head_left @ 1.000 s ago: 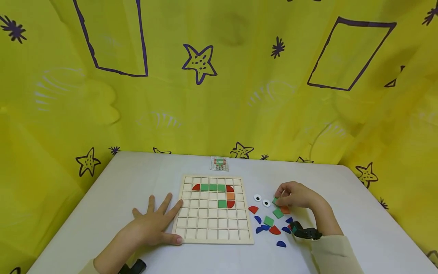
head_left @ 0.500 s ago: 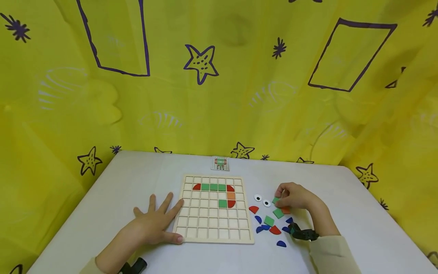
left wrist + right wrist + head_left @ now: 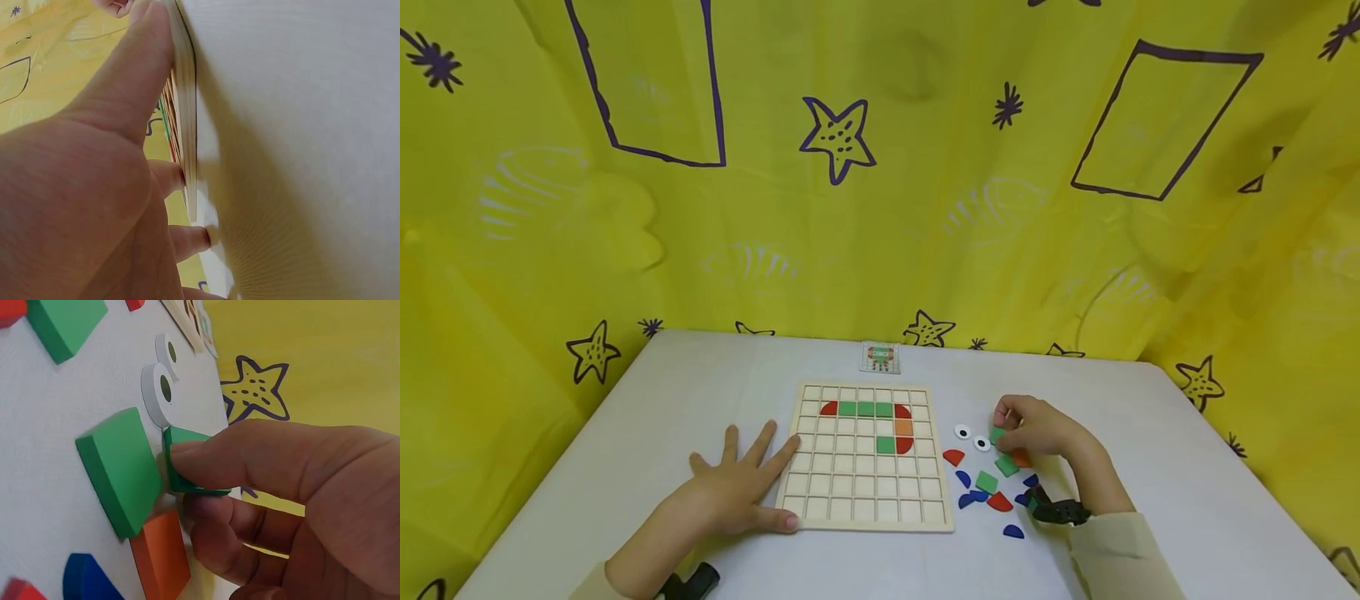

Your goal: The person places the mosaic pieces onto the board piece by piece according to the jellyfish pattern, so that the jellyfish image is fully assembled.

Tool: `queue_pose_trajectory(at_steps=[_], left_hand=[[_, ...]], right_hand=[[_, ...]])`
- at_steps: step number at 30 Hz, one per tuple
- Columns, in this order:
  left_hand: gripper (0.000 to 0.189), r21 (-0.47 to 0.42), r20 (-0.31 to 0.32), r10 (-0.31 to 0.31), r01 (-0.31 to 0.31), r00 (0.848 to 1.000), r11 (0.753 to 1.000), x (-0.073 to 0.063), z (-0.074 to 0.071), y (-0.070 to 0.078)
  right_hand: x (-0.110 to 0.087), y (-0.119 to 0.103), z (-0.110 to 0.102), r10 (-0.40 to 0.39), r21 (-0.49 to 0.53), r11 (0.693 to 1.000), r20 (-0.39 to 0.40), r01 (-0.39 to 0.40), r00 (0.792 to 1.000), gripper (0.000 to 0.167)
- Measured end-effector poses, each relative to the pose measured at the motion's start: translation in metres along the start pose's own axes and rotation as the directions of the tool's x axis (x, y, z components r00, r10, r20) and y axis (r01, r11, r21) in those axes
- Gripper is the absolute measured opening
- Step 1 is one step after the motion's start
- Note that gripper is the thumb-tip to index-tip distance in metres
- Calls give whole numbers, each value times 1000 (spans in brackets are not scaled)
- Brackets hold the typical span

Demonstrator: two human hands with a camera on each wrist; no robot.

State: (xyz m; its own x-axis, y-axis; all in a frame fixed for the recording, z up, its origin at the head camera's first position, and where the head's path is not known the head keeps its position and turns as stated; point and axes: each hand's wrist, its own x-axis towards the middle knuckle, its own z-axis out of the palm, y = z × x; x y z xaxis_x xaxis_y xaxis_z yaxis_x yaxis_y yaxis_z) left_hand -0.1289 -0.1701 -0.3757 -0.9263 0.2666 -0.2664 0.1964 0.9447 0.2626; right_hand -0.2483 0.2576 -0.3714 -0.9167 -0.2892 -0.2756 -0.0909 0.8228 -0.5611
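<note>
My right hand (image 3: 1041, 425) pinches a green square tile (image 3: 182, 459) between thumb and fingers, low over the table among loose pieces. Beside it in the right wrist view lie another green square tile (image 3: 122, 469), an orange tile (image 3: 164, 556) and two white eye discs (image 3: 156, 394). My left hand (image 3: 733, 492) lies spread at the left edge of the wooden grid board (image 3: 842, 510), with its thumb on the near corner. On the board, red quarter-round pieces (image 3: 902, 446), green squares (image 3: 865, 409) and one orange square (image 3: 903, 428) form a hooked line.
Blue half-round pieces (image 3: 1012, 531), red quarter-round pieces (image 3: 999, 502) and a green square (image 3: 987, 482) are scattered right of the board. A small picture card (image 3: 880, 357) lies behind the board on the white table (image 3: 715, 367). A yellow patterned curtain (image 3: 880, 233) surrounds the table.
My right hand stays over the same spot with the green tile, shifting only slightly. The left hand keeps its place on the board, and the board's pieces are unchanged.
</note>
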Motion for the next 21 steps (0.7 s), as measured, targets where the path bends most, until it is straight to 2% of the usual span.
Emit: queue_pose_trajectory(at_steps=[9, 15, 21], left_hand=[[110, -2, 4, -3, 3, 1000, 1000, 0, 0, 0], [111, 1, 7, -4, 4, 1000, 1000, 0, 0, 0], [110, 0, -2, 6, -6, 1000, 1000, 1, 1, -1]], right_hand=[[1, 0, -3, -75, 79, 994, -57, 80, 996, 14], [2, -4, -3, -117, 211, 969, -75, 131, 990, 16], [8, -10, 5, -108, 305, 944, -73, 126, 991, 16]])
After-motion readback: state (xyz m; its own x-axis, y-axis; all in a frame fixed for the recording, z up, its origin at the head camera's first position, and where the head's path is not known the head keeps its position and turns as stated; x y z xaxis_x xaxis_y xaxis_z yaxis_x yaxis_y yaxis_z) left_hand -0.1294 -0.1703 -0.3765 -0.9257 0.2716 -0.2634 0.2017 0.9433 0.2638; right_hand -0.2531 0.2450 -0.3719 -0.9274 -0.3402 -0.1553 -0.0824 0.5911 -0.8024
